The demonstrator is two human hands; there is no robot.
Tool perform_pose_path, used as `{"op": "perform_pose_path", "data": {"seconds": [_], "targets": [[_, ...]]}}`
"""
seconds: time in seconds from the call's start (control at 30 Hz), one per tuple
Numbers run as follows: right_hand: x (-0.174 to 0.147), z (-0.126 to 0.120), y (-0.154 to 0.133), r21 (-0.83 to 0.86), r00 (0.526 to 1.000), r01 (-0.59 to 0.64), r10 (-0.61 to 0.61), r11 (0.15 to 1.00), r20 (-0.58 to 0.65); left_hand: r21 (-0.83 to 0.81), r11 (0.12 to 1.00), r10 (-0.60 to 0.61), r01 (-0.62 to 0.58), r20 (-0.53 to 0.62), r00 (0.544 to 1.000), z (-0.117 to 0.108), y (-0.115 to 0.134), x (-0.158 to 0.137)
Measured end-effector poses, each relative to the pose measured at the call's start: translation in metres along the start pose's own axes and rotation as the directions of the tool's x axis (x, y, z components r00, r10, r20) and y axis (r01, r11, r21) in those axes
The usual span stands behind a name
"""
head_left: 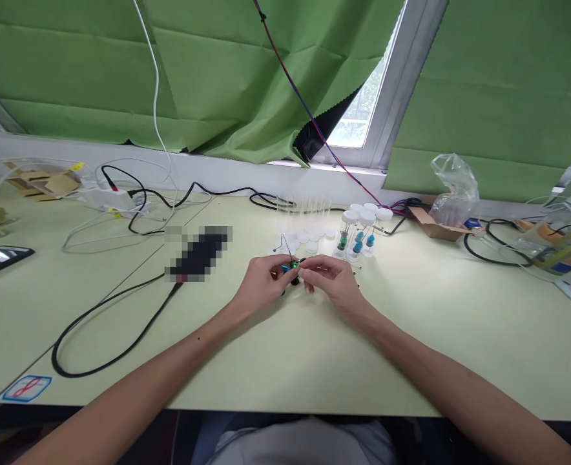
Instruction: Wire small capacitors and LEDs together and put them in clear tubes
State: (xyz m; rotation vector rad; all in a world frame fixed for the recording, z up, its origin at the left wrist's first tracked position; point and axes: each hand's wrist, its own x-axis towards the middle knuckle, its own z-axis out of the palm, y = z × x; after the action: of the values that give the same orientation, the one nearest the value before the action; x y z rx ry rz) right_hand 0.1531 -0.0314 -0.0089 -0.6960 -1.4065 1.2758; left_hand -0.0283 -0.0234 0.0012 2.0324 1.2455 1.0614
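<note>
In front of me, over the table, my left hand [263, 282] is closed on a small green and blue piece [294, 264] with a dark lower part. A thin bent dark wire [285, 243] rises from beside it. My right hand [332, 283] is pinched against the piece's right side; what lies between its fingertips is too small to make out. Just beyond the hands are several white round caps [311, 246] and upright clear tubes [314, 210]. To the right, several white-capped clear tubes [357, 234] contain little green or blue pieces with wires.
A black cable [115, 361] loops over the table [411, 355] at left, ending at a blurred dark item [201, 253]. A power strip [108, 196] and a phone [4, 259] lie farther left. An open cardboard box [435, 226] with a plastic bag [456, 190] stands back right.
</note>
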Motion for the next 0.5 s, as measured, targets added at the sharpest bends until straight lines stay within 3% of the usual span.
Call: {"op": "perform_pose_path", "data": {"seconds": [0.27, 0.5], "targets": [[0.0011, -0.0008, 0.0008, 0.022, 0.999, 0.031, -0.032, 0.999, 0.017, 0.061, 0.998, 0.034, -0.032, -0.023, 0.999, 0.0011, 0.0018, -0.0006], [0.0008, -0.0028, 0.0031, 0.114, 0.999, -0.011, 0.006, 0.993, 0.042, 0.066, 0.997, 0.041, -0.039, -0.034, 0.999, 0.0014, 0.0031, -0.0003]]}}
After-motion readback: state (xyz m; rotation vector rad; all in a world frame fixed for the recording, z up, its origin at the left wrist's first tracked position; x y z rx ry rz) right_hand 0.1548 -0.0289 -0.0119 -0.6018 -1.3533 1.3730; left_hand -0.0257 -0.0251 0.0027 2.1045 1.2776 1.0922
